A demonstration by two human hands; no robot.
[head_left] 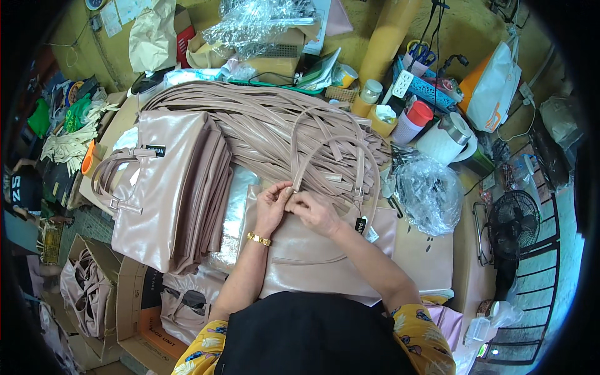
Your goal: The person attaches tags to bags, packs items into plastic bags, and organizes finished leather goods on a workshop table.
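Observation:
A dusty-pink handbag (319,265) lies flat on the table in front of me, its two long looped handles (337,140) stretching away from me. My left hand (272,205) pinches the lower end of the left handle near the bag's top edge. Right beside it, my right hand (314,212) closes its fingers on the same strap end. The small part between my fingertips is mostly hidden. At the right handle base there is a metal buckle (357,194), with a black tag (360,225) hanging below it.
A stack of matching bags (169,187) stands at my left. Behind lies a large heap of pink straps (250,112). Crumpled clear plastic (428,190), a white kettle (447,137) and a blue basket (431,87) sit at the right. Cardboard boxes (134,306) stand lower left.

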